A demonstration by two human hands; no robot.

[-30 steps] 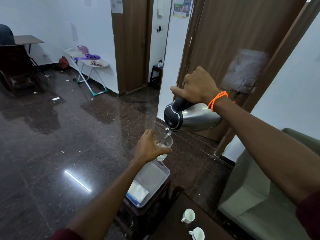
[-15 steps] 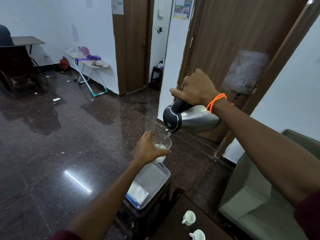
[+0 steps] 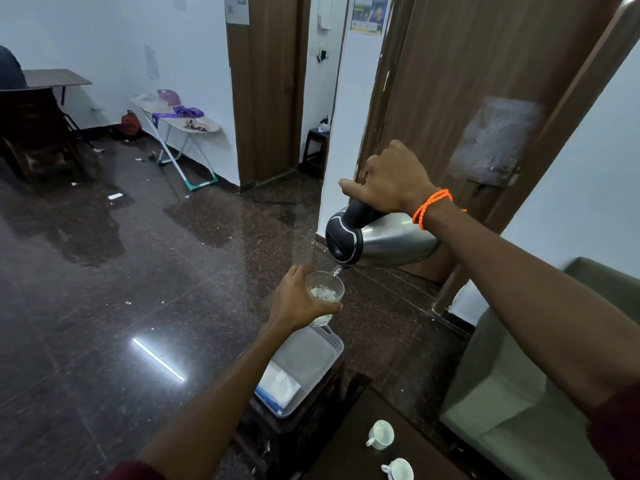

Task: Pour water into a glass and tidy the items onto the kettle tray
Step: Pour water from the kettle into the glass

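Observation:
My right hand [image 3: 391, 180] grips the black handle of a steel kettle [image 3: 384, 242], which is tipped on its side with the spout pointing down and left. A thin stream of water falls from the spout into a clear glass [image 3: 325, 292]. My left hand [image 3: 296, 301] holds that glass upright in the air, just below the spout, and the glass is partly filled. Straight below the glass a white plastic tray [image 3: 329, 344] rests on a dark stool [image 3: 294, 431]; a white and blue packet [image 3: 278, 388] lies at its near end.
Two small white cups [image 3: 381, 434] [image 3: 398, 469] stand on a dark table at the bottom right. A green sofa [image 3: 519, 393] fills the right edge. A brown door [image 3: 450, 98] stands behind the kettle. Far left are an ironing board [image 3: 180, 119] and a dark chair [image 3: 34, 133] on the glossy floor.
Both hands, the kettle and the glass sit slightly lower in the picture than one second ago. The pouring goes on and the water in the glass has risen a little.

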